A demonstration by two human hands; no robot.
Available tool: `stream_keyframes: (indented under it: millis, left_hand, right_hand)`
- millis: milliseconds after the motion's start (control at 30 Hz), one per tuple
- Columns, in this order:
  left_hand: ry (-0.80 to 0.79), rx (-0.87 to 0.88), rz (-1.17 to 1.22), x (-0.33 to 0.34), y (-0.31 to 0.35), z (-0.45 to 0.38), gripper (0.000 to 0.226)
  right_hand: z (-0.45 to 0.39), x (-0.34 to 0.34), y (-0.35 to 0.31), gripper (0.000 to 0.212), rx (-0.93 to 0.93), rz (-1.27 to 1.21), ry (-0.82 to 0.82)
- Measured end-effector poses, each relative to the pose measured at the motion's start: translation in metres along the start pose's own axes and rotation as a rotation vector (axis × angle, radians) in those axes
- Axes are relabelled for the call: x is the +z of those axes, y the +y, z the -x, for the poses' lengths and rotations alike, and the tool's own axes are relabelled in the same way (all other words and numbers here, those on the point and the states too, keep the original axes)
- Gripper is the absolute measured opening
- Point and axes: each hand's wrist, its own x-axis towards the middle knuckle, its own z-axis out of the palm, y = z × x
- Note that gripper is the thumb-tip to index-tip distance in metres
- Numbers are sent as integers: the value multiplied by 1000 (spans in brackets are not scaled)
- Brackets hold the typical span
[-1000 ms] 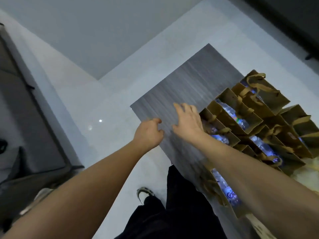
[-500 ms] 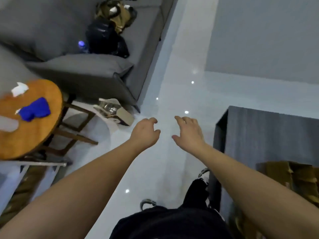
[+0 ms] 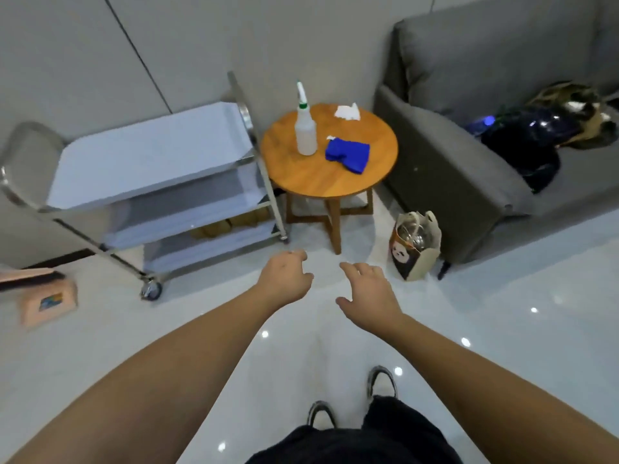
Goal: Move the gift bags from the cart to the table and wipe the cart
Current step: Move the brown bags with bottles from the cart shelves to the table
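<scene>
With both hands out ahead of us and holding nothing, left hand (image 3: 284,277) loosely curled and right hand (image 3: 366,294) with fingers spread, we judge we are between steps, facing the cart (image 3: 150,162). Its top shelf looks bare, and the wiping appears to be what comes next. Brown shapes on the lowest shelf may be gift bags (image 3: 231,224) (too blurred to be sure), so those would need lifting out first. Just beside the cart, the round counter (image 3: 301,175) carries a spray bottle (image 3: 305,128) and a blue cloth (image 3: 348,155); our next move calls for reaching over to those.
</scene>
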Motion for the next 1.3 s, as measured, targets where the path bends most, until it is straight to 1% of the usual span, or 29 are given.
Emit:
stream_keyframes:
  millis: [133, 267, 400, 500, 600, 733, 867, 1033, 1167, 1300]
  left_hand:
    - [66, -161, 46, -38, -57, -12, 53]
    - [131, -317, 125, -72, -101, -32, 53]
    - [146, -464, 150, -87, -134, -48, 52]
    - [108, -572, 162, -89, -153, -56, 52]
    - [91, -639, 177, -88, -169, -64, 51]
    - [91, -678, 219, -86, -197, -74, 52]
    - [68, -695, 258, -87, -244, -89, 53]
    - [28, -677, 300, -83, -325, -119, 54]
    - [50, -659, 367, -58, -397, -158, 51]
    - [62, -641, 424, 0, -460, -214, 48]
  right_hand:
    - [-52, 2, -52, 69, -175, 50, -75]
    - [-110, 5, -89, 69, -326, 71, -130]
    - [-170, 6, -113, 70, -409, 74, -212]
    - [-207, 8, -128, 70, -435, 66, -281]
    - [-234, 17, -144, 67, -484, 75, -339]
    - [-259, 34, -170, 67, -525, 112, -410]
    - [-283, 58, -204, 67, -526, 148, -447]
    - [-317, 102, -247, 65, -430, 170, -448]
    - [-343, 165, -273, 63, -345, 191, -475]
    - [-397, 256, -282, 65, -324, 209, -481]
